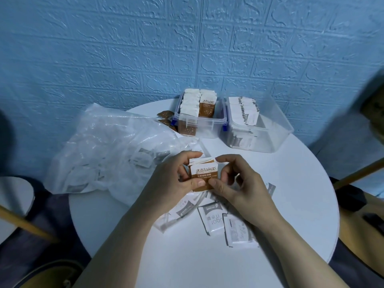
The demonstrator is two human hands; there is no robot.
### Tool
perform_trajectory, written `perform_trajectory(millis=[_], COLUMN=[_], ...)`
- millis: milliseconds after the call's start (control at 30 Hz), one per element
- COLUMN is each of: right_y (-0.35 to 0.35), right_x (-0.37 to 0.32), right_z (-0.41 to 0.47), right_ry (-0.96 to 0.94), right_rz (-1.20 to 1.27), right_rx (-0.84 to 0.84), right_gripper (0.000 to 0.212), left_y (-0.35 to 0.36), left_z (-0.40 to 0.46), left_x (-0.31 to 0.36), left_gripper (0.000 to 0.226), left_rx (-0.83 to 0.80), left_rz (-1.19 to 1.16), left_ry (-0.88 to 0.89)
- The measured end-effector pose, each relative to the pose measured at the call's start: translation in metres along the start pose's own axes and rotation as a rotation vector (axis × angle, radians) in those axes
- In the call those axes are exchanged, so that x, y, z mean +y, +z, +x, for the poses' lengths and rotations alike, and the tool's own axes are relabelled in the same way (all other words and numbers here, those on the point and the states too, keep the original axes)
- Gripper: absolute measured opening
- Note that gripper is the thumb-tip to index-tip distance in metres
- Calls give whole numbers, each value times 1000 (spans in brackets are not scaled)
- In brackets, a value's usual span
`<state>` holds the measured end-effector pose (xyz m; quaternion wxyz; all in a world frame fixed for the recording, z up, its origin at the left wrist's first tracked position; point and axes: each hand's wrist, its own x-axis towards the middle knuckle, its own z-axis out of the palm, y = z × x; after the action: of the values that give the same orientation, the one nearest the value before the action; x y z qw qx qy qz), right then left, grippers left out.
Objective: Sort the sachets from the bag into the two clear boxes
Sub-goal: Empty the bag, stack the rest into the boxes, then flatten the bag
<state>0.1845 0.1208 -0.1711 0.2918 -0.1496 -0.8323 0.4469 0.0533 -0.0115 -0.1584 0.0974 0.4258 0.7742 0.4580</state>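
Both hands grip a small stack of brown sachets (203, 173) above the middle of the round white table (187, 256). My left hand (176, 179) pinches its left edge, my right hand (234, 181) its right edge. A crumpled clear plastic bag (108, 150) with several sachets inside lies to the left. At the back stand two clear boxes: the left box (207, 127) holds upright brown sachets, the right box (276, 134) holds white sachets. Several white sachets (214, 221) lie loose on the table under my hands.
Two brown sachets (165, 116) lie behind the bag, left of the left box. A blue brick-pattern wall (187, 48) rises right behind the table. Wooden chair parts (25, 223) show at both sides of the table.
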Motion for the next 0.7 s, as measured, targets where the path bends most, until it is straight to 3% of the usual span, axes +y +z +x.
perform_trajectory(millis=[233, 333, 500, 567, 700], right_y=[0, -1, 2, 3, 5], right_x=[-7, -8, -6, -4, 1], right_z=[-2, -1, 5, 7, 8], right_ry=[-104, -55, -21, 2, 100], right_rz=[44, 106, 241, 260, 229], right_rx=[56, 64, 54, 15, -71], right_gripper=[7, 15, 9, 18, 16], left_y=[0, 0, 0, 0, 1], left_z=[-2, -2, -3, -2, -1], left_x=[1, 3, 2, 0, -2], left_gripper=[58, 61, 64, 65, 65], left_rx=[-19, -31, -31, -29, -27], left_rz=[-7, -10, -10, -8, -9], left_ry=[-12, -14, 0, -3, -2])
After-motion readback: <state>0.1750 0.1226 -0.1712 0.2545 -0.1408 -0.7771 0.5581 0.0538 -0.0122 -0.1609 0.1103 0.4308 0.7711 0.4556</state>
